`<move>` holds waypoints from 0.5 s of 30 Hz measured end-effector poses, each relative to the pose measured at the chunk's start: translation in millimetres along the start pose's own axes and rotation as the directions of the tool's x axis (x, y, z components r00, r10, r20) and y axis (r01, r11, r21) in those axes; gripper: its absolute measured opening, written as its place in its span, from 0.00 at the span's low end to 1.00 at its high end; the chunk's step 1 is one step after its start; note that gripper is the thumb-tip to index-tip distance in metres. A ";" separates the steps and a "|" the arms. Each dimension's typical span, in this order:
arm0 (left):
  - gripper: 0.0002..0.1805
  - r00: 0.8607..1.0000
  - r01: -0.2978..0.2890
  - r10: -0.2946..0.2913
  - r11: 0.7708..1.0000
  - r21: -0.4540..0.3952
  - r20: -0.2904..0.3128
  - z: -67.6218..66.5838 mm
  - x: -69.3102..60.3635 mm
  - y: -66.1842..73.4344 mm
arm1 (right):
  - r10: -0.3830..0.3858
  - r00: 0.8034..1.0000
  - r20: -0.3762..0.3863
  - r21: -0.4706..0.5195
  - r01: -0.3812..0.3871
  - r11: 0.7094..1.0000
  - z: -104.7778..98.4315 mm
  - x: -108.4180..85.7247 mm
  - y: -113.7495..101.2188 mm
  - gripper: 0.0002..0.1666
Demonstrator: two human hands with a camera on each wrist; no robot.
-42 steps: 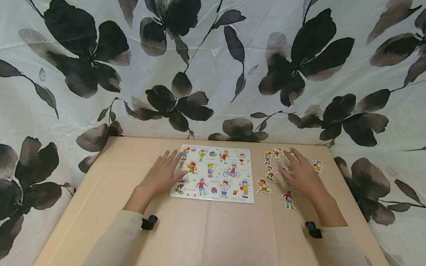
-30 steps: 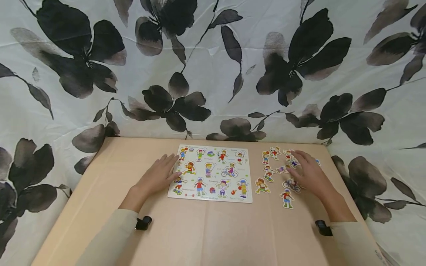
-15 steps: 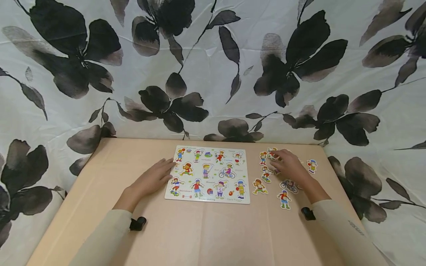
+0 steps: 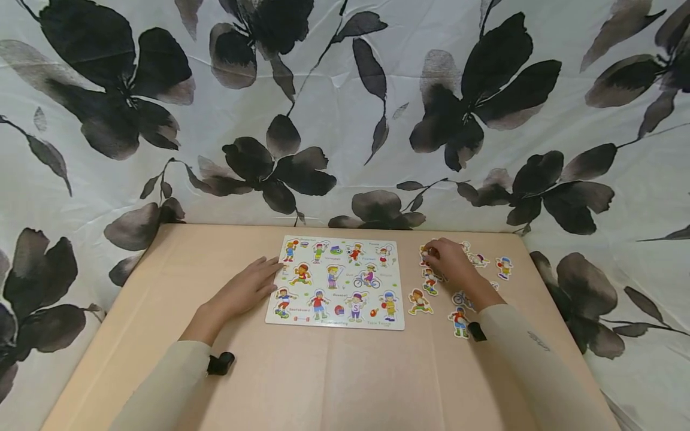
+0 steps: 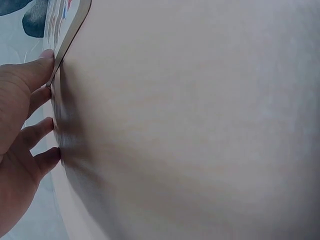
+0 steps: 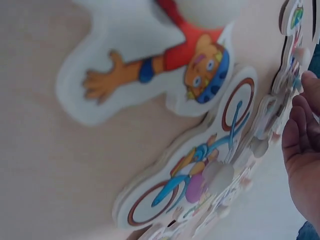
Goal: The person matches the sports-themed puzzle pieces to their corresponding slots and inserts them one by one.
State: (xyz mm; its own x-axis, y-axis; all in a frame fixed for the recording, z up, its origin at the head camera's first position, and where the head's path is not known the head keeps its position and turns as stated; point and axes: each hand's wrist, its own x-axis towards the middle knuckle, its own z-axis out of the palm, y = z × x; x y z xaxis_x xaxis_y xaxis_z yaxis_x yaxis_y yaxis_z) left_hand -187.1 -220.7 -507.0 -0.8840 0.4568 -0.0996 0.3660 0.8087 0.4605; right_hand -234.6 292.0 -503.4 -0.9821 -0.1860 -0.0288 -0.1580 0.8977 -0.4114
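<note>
A white wooden board (image 4: 392, 272) printed with children playing sports lies on the table. The left hand (image 4: 245, 288) rests at its left edge, fingers spread and relaxed; in the left wrist view the thumb (image 5: 37, 71) touches the board's rim. Right of the board is a cluster of cut-out puzzle pieces with knobs. Over the cluster's far left corner, the right hand (image 4: 453, 263) has curled fingers pinching a puzzle piece (image 4: 422, 257), mostly hidden under the fingertips. Below the hand are a skateboarder piece (image 4: 429, 281), a runner piece (image 4: 419, 301) and a red-shirted boy piece (image 4: 459, 323).
A cyclist piece (image 6: 187, 170) lies beside the red-shirted boy in the right wrist view. Another piece (image 4: 504, 268) sits apart at the far right. The tan table (image 4: 377, 383) ends at a floral cloth (image 4: 372, 173) behind it.
The right hand has moved left across the pieces to the cluster's far left corner, its fingers drawing together. The left hand has drawn back from over the board to its left edge.
</note>
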 end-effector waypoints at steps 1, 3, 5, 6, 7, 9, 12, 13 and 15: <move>0.30 1.000 0.001 -0.001 1.000 -0.002 0.001 -0.1 0.0 -0.1 | 0.000 1.000 -0.005 -0.011 0.000 1.000 0.9 0.8 -0.9 0.16; 0.30 1.000 -0.001 0.001 1.000 -0.001 0.001 -0.2 0.2 -0.5 | -0.005 1.000 -0.013 -0.020 0.004 1.000 2.2 2.2 -2.2 0.14; 0.30 1.000 0.000 0.000 1.000 -0.002 0.000 -0.5 0.2 -1.0 | 0.001 1.000 -0.012 -0.015 -0.001 1.000 3.9 3.0 -3.2 0.13; 0.30 1.000 0.002 -0.002 1.000 -0.003 -0.001 -0.7 0.0 -1.0 | 0.003 1.000 -0.012 -0.011 -0.003 1.000 4.6 3.4 -3.6 0.12; 0.31 1.000 0.003 -0.003 1.000 -0.006 -0.002 -0.8 -0.1 -1.1 | 0.003 1.000 -0.010 -0.009 -0.003 1.000 5.0 3.8 -3.5 0.12; 0.31 1.000 0.002 -0.002 1.000 -0.008 -0.004 -0.8 -0.3 -1.0 | 0.012 1.000 -0.009 -0.002 -0.012 1.000 5.4 4.1 -3.9 0.11; 0.31 1.000 -0.004 0.004 1.000 -0.004 -0.005 -0.2 -0.2 -0.9 | 0.023 1.000 -0.017 0.006 -0.023 1.000 4.2 4.7 -5.4 0.11; 0.31 1.000 -0.008 0.008 1.000 0.002 -0.005 0.0 0.0 -0.9 | 0.020 1.000 -0.022 0.007 -0.020 1.000 3.2 5.2 -6.2 0.11; 0.30 1.000 -0.013 0.013 1.000 0.006 -0.010 0.0 0.3 -0.6 | 0.016 0.999 -0.034 0.014 -0.016 1.000 0.9 7.0 -9.5 0.11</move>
State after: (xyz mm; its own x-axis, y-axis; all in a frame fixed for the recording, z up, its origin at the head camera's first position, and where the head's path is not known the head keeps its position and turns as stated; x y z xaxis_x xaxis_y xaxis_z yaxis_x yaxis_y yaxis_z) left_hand -187.6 -221.0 -507.3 -0.8818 0.4638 -0.0849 0.3793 0.8047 0.4566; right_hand -239.8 281.7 -500.5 -0.9875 -0.1574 -0.0043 -0.1408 0.8950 -0.4232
